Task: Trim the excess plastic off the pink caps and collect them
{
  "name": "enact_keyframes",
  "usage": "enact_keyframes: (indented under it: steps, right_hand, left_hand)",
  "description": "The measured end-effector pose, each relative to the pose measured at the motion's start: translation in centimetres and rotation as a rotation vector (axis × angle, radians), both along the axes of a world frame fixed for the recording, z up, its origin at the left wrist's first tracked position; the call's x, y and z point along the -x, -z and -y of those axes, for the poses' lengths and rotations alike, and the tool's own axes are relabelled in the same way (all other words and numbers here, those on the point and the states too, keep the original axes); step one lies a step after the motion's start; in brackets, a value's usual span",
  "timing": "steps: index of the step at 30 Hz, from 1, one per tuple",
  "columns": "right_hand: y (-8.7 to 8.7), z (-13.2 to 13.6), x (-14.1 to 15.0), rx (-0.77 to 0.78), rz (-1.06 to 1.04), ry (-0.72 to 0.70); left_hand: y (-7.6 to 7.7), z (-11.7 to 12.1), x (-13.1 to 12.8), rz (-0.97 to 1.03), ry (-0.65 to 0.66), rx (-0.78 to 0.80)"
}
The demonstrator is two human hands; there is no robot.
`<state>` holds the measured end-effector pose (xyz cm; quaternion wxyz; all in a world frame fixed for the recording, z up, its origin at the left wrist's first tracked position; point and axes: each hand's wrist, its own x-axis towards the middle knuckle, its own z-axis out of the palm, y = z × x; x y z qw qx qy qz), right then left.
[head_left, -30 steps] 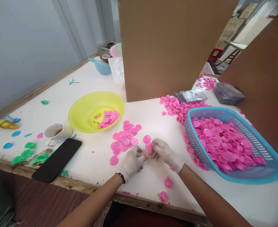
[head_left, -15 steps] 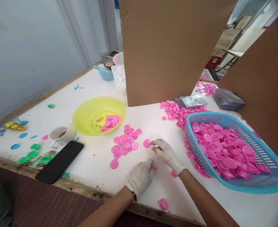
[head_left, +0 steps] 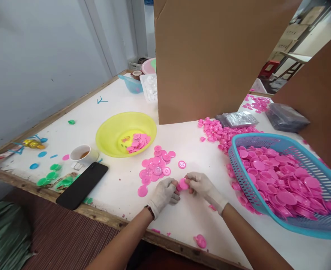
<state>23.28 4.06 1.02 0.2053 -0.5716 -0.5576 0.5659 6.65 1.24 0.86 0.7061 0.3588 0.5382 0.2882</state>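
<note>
My two white-gloved hands meet over the white table [head_left: 182,129]. My right hand [head_left: 206,187] is closed, pinching a flat pink plastic disc [head_left: 183,183] by its edge. My left hand [head_left: 163,197] is closed too, with a small pink plastic piece [head_left: 178,187] at its fingertips, mostly hidden and close against the disc. Just beyond lies a pink disc with pale rings [head_left: 182,164]. Left of it is a loose pile of pink discs [head_left: 155,167]. A rounded pink piece [head_left: 200,241] lies near the front edge.
A blue basket [head_left: 234,161] of pink pieces stands right; more pink pieces [head_left: 224,135] are heaped behind it. At left are a yellow bowl [head_left: 106,140] holding discs, a white cup [head_left: 79,153] and a black phone [head_left: 82,185]. A cardboard sheet [head_left: 210,60] rises behind.
My right hand has drawn back toward me and now holds a disc. My left hand has brought its pink piece up to it. The view has shifted slightly left.
</note>
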Motion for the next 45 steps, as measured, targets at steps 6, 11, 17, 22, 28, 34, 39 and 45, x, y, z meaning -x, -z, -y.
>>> enact_keyframes:
  steps: [6, 11, 17, 22, 28, 34, 39, 45]
  right_hand:
    - [0.8, 1.4, 1.5, 0.146, -0.120, -0.009]
    - [1.0, 0.3, 1.5, 0.331, -0.119, -0.072]
    - [0.9, -0.9, 1.4, 0.360, -0.024, -0.178]
    - [0.4, -0.8, 1.2, 0.357, -0.100, -0.230]
    - [0.4, -1.3, 1.9, 0.370, -0.041, -0.196]
    - [1.3, -0.4, 2.8, 0.265, -0.016, -0.133]
    - [-0.8, 1.0, 0.3, 0.079, -0.210, 0.131]
    - [-6.8, 2.8, -8.3, -0.316, -0.478, 0.663]
  left_hand:
    - [0.7, -0.6, 0.0, -0.069, 0.045, 0.005]
    - [0.7, -1.7, -0.1, -0.131, 0.115, 0.088]
    - [0.6, -2.0, 0.2, -0.185, 0.178, 0.068]
    - [0.3, -1.3, 0.4, -0.119, 0.157, -0.043]
    - [0.5, -1.4, -0.1, -0.270, 0.192, -0.051]
    - [0.0, -1.2, -0.4, -0.315, 0.172, -0.125]
    - [0.0, 1.5, -1.0, -0.407, 0.099, -0.345]
    - [-1.4, 7.0, -3.8, -0.588, 0.646, -0.525]
